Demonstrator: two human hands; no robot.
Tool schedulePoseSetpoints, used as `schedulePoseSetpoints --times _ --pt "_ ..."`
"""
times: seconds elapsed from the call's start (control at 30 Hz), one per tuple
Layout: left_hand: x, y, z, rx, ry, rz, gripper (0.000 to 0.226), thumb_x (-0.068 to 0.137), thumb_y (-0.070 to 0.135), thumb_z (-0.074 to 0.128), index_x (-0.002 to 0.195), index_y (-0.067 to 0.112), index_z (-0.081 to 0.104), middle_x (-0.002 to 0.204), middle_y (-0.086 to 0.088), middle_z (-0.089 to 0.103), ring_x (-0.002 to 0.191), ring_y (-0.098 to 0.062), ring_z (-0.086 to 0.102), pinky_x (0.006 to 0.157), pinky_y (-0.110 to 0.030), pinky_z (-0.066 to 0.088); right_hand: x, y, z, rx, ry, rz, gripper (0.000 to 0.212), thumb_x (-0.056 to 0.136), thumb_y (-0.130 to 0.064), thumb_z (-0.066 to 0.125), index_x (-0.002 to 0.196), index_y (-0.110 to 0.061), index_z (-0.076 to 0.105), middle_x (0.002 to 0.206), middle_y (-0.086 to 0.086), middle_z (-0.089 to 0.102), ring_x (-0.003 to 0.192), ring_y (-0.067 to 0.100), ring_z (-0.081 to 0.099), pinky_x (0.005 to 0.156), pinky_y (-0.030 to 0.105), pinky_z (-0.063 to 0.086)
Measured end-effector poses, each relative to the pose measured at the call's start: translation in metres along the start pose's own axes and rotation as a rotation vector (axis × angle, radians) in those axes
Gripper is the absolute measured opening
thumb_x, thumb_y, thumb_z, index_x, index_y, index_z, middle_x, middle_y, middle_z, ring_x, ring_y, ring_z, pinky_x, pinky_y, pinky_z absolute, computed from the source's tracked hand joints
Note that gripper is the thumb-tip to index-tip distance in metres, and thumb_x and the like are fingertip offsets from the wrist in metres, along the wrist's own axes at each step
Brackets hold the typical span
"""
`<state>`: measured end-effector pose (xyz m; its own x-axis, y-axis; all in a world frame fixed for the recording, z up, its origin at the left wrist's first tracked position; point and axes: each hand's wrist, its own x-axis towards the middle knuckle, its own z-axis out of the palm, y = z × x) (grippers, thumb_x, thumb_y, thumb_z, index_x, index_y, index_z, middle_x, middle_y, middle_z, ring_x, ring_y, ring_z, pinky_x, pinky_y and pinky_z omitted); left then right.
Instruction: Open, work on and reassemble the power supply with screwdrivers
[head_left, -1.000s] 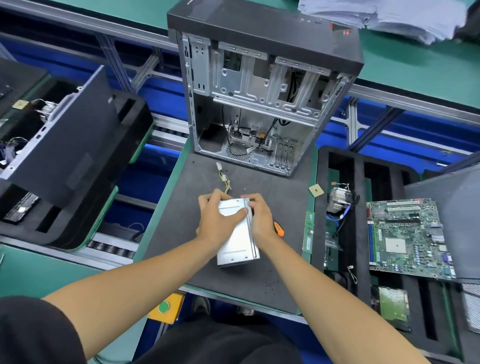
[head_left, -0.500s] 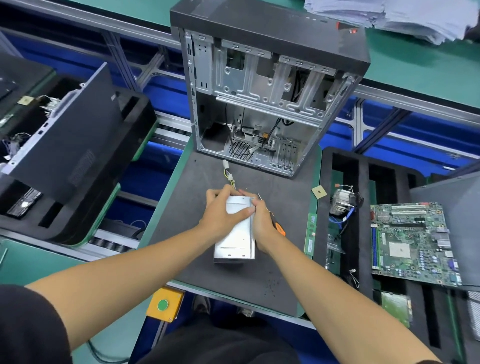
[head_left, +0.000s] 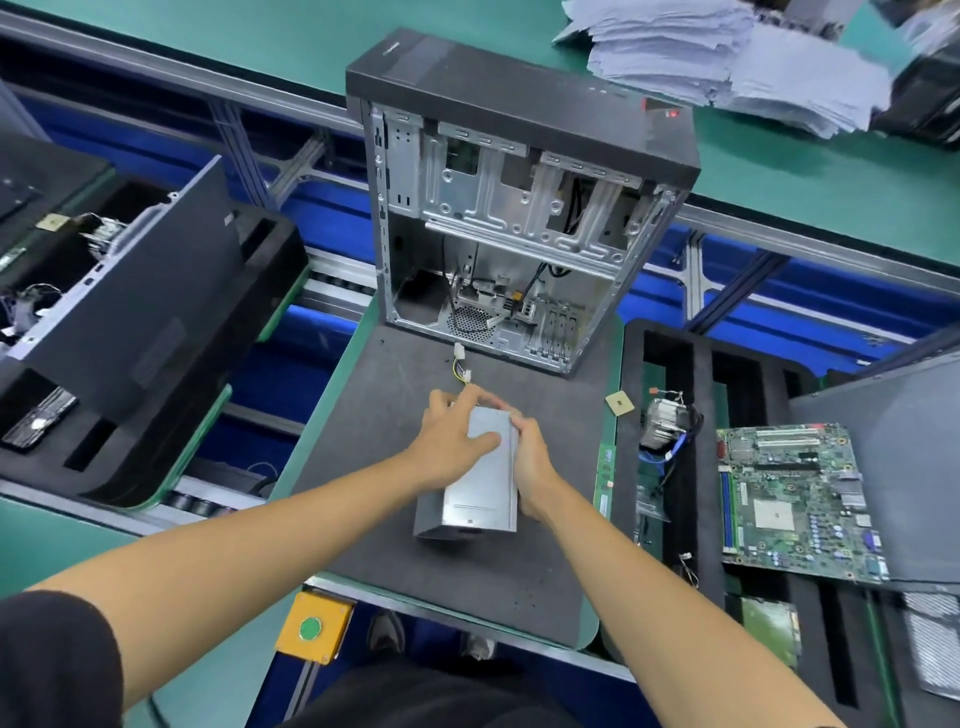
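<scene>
Sheet-metal supply lies mid-mat, near the front edge, with its cable trailing toward the open case. Left hand grips its far end, thumb across the top; right hand clasps the right flank. Probably rigid, fairly heavy, smooth-sided with sharp seams: best held by opposite flanks, not the cable.

Both forearms reach forward, left hand and right hand curled close together.
</scene>
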<state>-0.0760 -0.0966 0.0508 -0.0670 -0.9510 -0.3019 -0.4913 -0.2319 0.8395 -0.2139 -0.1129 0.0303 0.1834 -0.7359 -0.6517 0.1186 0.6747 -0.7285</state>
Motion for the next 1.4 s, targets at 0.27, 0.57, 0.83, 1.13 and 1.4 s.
schedulePoseSetpoints --times 0.27,0.57,0.83,1.13,1.4 --pt "-0.002 -0.009 0.003 -0.267 0.084 0.095 0.031 0.081 0.035 0.075 0.107 0.041 0.058 0.115 0.001 0.046 0.120 -0.021 0.047 0.109 -0.044 0.042 0.004 0.002 -0.009 -0.072 0.165 -0.070 0.043 0.094 -0.042 0.045 0.127 -0.018 0.055 0.129 0.021 0.062 0.101 0.030 0.066 0.087 0.045 0.055" --pt "0.022 0.002 0.036 0.218 0.236 0.147 0.021 0.080 0.052 0.043 0.091 0.036 0.051 0.098 0.010 0.039 0.095 -0.016 0.031 0.084 -0.033 0.027 0.010 0.027 -0.025 0.143 0.305 0.088 0.030 0.096 -0.038 0.049 0.089 -0.012 0.061 0.087 0.011 0.067 0.076 0.023 0.064 0.069 0.034 0.052" --pt "0.032 -0.002 0.073 0.524 0.273 0.194 0.026 0.096 0.045 0.050 0.100 0.021 0.056 0.100 -0.004 0.053 0.098 -0.028 0.045 0.087 -0.039 0.039 0.017 0.029 -0.032 -0.252 0.700 -0.044 0.052 0.081 -0.054 0.048 0.122 -0.024 0.054 0.120 0.007 0.044 0.117 0.027 0.038 0.096 0.043 0.031" --pt "0.015 -0.057 0.028 0.244 0.488 -0.099 0.051 0.088 0.041 0.074 0.127 0.019 0.051 0.126 -0.006 0.038 0.112 -0.027 0.044 0.093 -0.043 0.042 0.032 0.032 -0.028 -0.482 0.618 -0.137 0.017 0.096 -0.028 0.048 0.096 -0.011 0.045 0.111 0.008 0.045 0.110 0.031 0.040 0.081 0.041 0.029" --pt "0.014 -0.068 0.033 -0.026 0.323 -0.293 0.047 0.091 0.065 0.060 0.104 0.026 0.039 0.108 0.005 0.045 0.103 -0.022 0.053 0.089 -0.042 0.047 0.036 0.037 -0.025 -0.684 0.696 -0.019 0.027 0.099 -0.036 0.029 0.097 -0.019 0.049 0.107 0.006 0.044 0.106 0.026 0.034 0.083 0.047 0.035"
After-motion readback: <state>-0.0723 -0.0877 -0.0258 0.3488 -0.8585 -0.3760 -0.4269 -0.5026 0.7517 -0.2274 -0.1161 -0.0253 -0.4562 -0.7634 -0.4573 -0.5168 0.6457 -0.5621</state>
